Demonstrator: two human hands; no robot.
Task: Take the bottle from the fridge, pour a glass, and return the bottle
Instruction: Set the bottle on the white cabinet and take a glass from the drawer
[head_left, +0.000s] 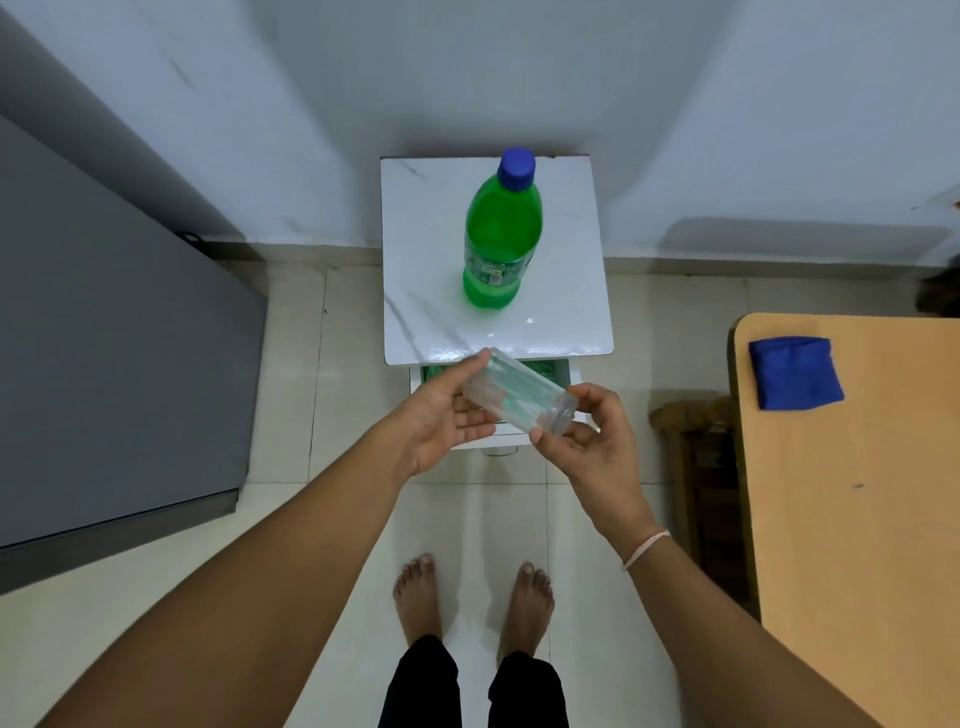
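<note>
Grey fridge (114, 364): fills the left side of the scene; door closed; stands on the floor against the far wall.
Floor (322, 613): pale tiles; the person's bare feet stand on it at the near centre, below black trouser legs.
Wooden table (862, 519): right side of the scene, light brown top, rounded far-left corner.
Small white table (571, 260): centre, against the far wall; marble-look top; a drawer (569, 379) below the near edge stands pulled out toward the person, with green contents partly visible inside.
Bottle (501, 239): green plastic with a blue cap on; stands upright on the small white table, right of centre and toward its far half; apart from both hands.
Blue cloth (795, 371): folded; lies on the far-left part of the wooden table.
Glass (519, 389): clear, held tilted on its side above the open drawer, just near of the table's near edge; whether it holds liquid cannot be told.
Left hand (447, 415): palm up under the far-left end of the glass; fingers straight and spread, supporting it.
Right hand (587, 431): thumb and fingers curled, pinching the near-right end of the glass; a thin band sits at the wrist.
</note>
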